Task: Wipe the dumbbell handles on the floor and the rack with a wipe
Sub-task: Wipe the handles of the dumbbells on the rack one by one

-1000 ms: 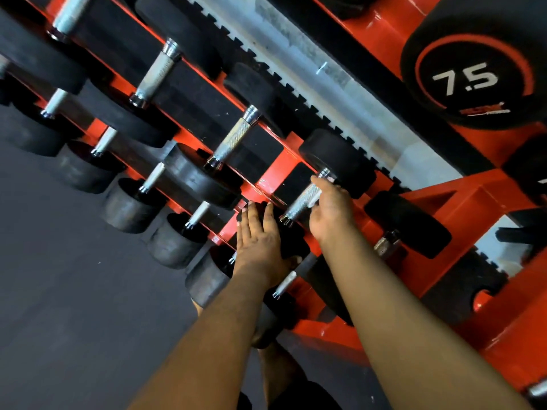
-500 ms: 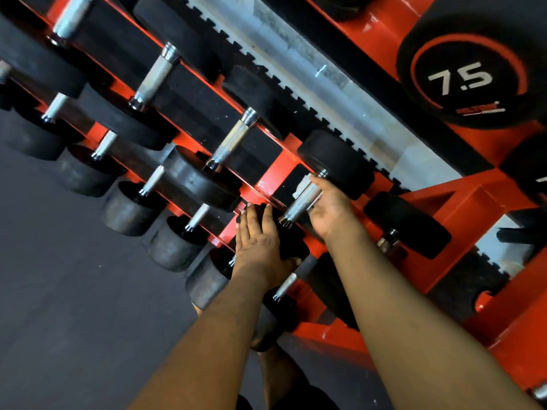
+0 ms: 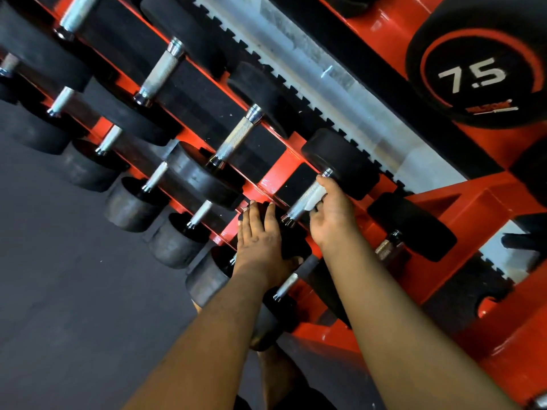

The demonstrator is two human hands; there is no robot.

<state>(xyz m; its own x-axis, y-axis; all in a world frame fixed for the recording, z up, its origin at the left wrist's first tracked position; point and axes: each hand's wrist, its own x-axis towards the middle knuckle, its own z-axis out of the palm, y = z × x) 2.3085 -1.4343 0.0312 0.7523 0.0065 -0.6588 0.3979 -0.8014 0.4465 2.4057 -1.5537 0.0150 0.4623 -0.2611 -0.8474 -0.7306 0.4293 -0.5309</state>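
Observation:
A red rack [image 3: 473, 208] holds two rows of black dumbbells with knurled steel handles. My right hand [image 3: 333, 217] curls round the upper part of one handle [image 3: 300, 206] in the upper row, with a white wipe [image 3: 315, 201] pressed between fingers and steel. My left hand [image 3: 257, 241] lies flat, fingers straight, on the near black head [image 3: 291, 241] of that same dumbbell. The far head [image 3: 343, 161] sits against the rack's back rail. Most of the wipe is hidden under my fingers.
More dumbbells line the rack to the left, such as a handle [image 3: 236, 137] one place over. A big black weight marked 7.5 [image 3: 473, 75] sits at the upper right. Dark rubber floor [image 3: 74, 291] spreads at the lower left. My knee shows between my forearms.
My right hand has slid a little up the handle toward the far head, baring more steel below it. The left hand has stayed put on the near head.

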